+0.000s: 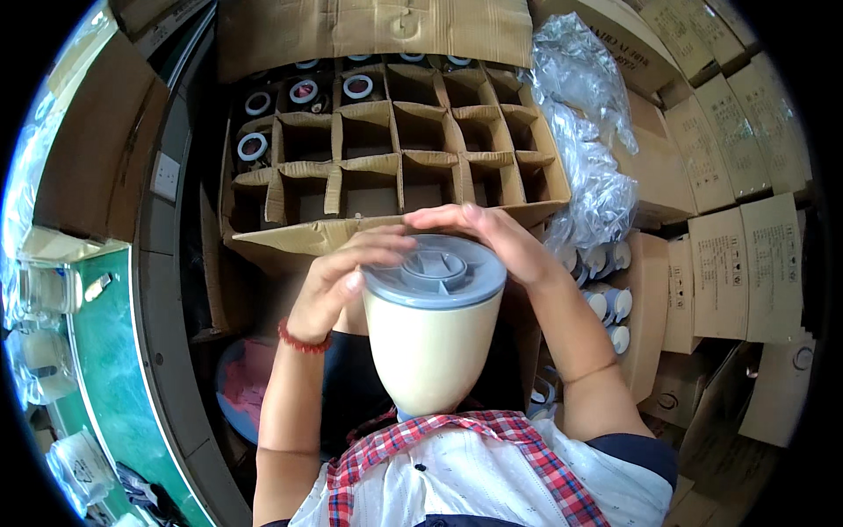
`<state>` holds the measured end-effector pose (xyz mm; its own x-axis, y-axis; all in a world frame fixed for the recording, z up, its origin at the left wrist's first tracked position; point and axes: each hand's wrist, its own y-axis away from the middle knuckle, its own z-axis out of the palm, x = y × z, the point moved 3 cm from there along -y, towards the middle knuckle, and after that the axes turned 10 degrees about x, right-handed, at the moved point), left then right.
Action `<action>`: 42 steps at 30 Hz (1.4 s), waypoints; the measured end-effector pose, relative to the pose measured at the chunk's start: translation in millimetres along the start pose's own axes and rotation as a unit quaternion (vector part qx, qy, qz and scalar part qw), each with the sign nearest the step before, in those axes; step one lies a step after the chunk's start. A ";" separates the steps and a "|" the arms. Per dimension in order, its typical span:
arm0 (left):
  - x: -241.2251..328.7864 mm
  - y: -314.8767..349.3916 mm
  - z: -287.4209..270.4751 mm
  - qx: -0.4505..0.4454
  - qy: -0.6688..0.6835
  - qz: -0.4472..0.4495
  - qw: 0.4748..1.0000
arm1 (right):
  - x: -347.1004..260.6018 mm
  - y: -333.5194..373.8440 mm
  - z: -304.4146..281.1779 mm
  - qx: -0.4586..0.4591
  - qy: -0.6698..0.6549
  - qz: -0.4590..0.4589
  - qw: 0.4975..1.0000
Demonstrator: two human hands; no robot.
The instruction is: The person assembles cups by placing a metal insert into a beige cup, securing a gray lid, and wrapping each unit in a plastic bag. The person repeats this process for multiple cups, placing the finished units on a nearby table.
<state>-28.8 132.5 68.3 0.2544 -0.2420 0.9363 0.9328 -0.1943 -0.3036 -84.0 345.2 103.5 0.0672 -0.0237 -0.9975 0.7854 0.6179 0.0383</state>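
Upright at my chest stands a tall cream container [430, 347] that narrows downward; its base is partly hidden by my clothing. A round grey-blue lid [481, 279] with a raised round centre sits on top. My left hand [332, 285], with a red bead bracelet [303, 338] at the wrist, reaches over the lid's left edge, fingers stretched out and apart. Along the lid's far right edge lies my right hand [505, 241], its fingers extended toward the left hand. Neither hand is wrapped round the container. How firmly the palms touch the lid cannot be made out.
Ahead stands an open cardboard box [303, 235] with dividers; several ring-topped items [358, 86] fill its far and left cells. Clear plastic wrap [584, 132] hangs at its right. Stacked cartons [720, 263] line the right, a green-topped table [132, 378] the left, with a blue tub [230, 413] beside me.
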 end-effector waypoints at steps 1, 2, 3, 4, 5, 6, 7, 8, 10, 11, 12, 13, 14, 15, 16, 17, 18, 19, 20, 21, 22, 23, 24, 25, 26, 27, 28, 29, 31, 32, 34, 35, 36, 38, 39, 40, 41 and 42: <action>-11.7 3.1 -2.6 0.014 0.019 -0.005 1.000 | -15.7 10.0 1.4 0.031 0.098 -0.057 0.993; -19.0 5.5 3.5 0.024 0.067 -0.028 0.997 | -30.8 20.1 4.5 0.038 0.157 -0.120 0.980; -22.3 5.1 8.6 0.025 0.066 -0.027 0.997 | -35.3 30.6 9.0 0.052 0.198 -0.120 0.971; -24.0 5.4 12.3 0.028 0.063 -0.025 0.997 | -31.7 33.9 9.8 0.044 0.227 -0.115 0.966; -22.0 4.8 17.2 0.032 0.060 -0.022 0.997 | -27.6 35.5 9.3 0.034 0.256 -0.110 0.960; -19.0 6.1 23.2 0.057 0.049 -0.031 0.997 | -20.1 35.4 5.7 0.034 0.209 -0.100 0.972; -10.4 8.1 26.4 0.058 -0.006 -0.028 0.998 | -8.2 33.1 1.2 0.033 0.160 -0.090 0.982; 0.1 8.0 29.3 0.057 -0.059 -0.024 0.996 | 4.7 29.1 -4.1 0.031 0.112 -0.080 0.990; 26.3 9.6 42.9 0.064 -0.198 -0.013 0.978 | 21.7 20.2 -12.5 -0.021 0.031 -0.095 0.995; 45.3 10.5 56.4 0.076 -0.298 -0.016 0.951 | 29.7 14.3 -15.4 -0.050 -0.009 -0.104 0.993; 59.5 10.6 69.1 0.084 -0.347 0.001 0.934 | 35.5 9.0 -15.8 -0.083 -0.058 -0.106 0.989; 68.7 10.4 78.1 0.093 -0.395 0.020 0.914 | 39.8 4.8 -14.6 -0.117 -0.107 -0.116 0.981; 71.1 9.0 81.7 0.096 -0.413 0.039 0.905 | 43.9 1.7 -13.3 -0.132 -0.133 -0.097 0.978; 69.3 4.5 79.0 0.088 -0.374 0.023 0.923 | 45.9 0.5 -13.6 -0.146 -0.158 -0.077 0.974; 65.4 -0.9 71.7 0.079 -0.333 0.007 0.939 | 42.8 3.1 -21.6 -0.155 -0.106 -0.106 0.977; 61.3 -3.9 60.7 0.070 -0.296 -0.014 0.953 | 38.0 5.1 -25.1 -0.136 -0.087 -0.076 0.984; 47.3 -8.6 46.7 0.036 -0.192 -0.029 0.980 | 32.9 10.2 -29.3 -0.113 -0.064 -0.046 0.990; 33.5 -9.1 30.2 0.018 -0.103 -0.056 0.993 | 25.4 12.5 -27.4 -0.097 -0.046 -0.017 0.994; 16.4 -8.5 19.5 0.031 -0.081 -0.015 0.996 | 13.1 16.3 -19.6 -0.039 -0.010 0.065 0.997; 4.2 -11.1 10.7 0.039 -0.058 0.031 0.997 | -14.9 15.8 -12.4 -0.019 0.105 -0.021 0.994; -6.4 -10.0 14.0 0.020 -0.023 -0.004 1.000 | -13.3 15.9 -6.4 -0.010 0.129 -0.035 0.991; -14.1 -4.1 19.3 0.023 0.030 -0.036 0.999 | -9.2 16.4 -3.9 0.007 0.158 -0.050 0.986; -12.9 -0.5 20.4 0.030 0.018 -0.046 0.998 | 0.7 13.2 -5.1 -0.024 0.096 -0.025 0.995; -10.1 4.1 20.9 0.041 0.006 -0.052 0.998 | 4.7 9.7 -4.9 -0.035 0.069 -0.001 0.997; -4.3 12.9 24.4 0.057 -0.013 -0.060 0.996 | 13.0 4.3 -6.6 -0.064 -0.020 0.012 0.998; 6.2 17.1 28.3 0.074 -0.033 -0.069 0.994 | 28.5 -2.8 -7.0 -0.095 -0.111 0.023 0.989; 30.7 11.9 41.2 0.052 -0.205 -0.023 0.977 | 46.3 -10.8 -5.2 -0.131 -0.204 0.038 0.969; 53.9 9.3 59.2 0.034 -0.368 0.023 0.929 | 61.6 -18.0 -4.4 -0.166 -0.295 0.056 0.939; 76.9 9.0 81.2 0.048 -0.400 0.047 0.914 | 80.7 -34.3 6.4 -0.257 -0.369 0.026 0.893; 76.7 10.6 76.7 0.051 -0.391 0.053 0.917 | 84.4 -33.8 11.1 -0.238 -0.386 0.062 0.889; 49.0 17.1 50.5 0.037 -0.351 0.047 0.934 | 76.4 -25.6 6.4 -0.186 -0.364 0.091 0.908; 29.2 24.3 33.9 0.033 -0.332 0.041 0.942 | 66.7 -19.0 5.9 -0.162 -0.288 0.074 0.941; 12.1 28.0 24.0 0.066 -0.202 -0.023 0.977 | 52.1 -11.4 5.9 -0.140 -0.208 0.056 0.967; -22.2 37.6 2.3 0.172 0.095 -0.121 0.973 | -8.0 17.9 14.7 -0.087 0.012 0.035 0.995; -37.0 39.1 -1.4 0.197 0.217 -0.172 0.941 | -49.9 30.5 24.0 -0.083 0.031 -0.068 0.994; -34.5 31.0 1.1 0.169 0.169 -0.166 0.957 | -51.0 37.5 21.4 -0.064 0.059 -0.084 0.993; -28.5 26.1 0.2 0.149 0.117 -0.156 0.969 | -52.0 41.5 18.7 -0.053 0.085 -0.104 0.990; -21.6 21.6 -0.8 0.130 0.064 -0.142 0.979 | -33.2 35.5 4.0 -0.027 0.049 -0.028 0.998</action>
<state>-14.4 132.8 41.4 -0.0434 -0.3339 0.9416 0.9990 -0.0275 0.0363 -56.0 364.7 138.3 -0.0387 0.0147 -0.9991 0.7511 0.6599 -0.0194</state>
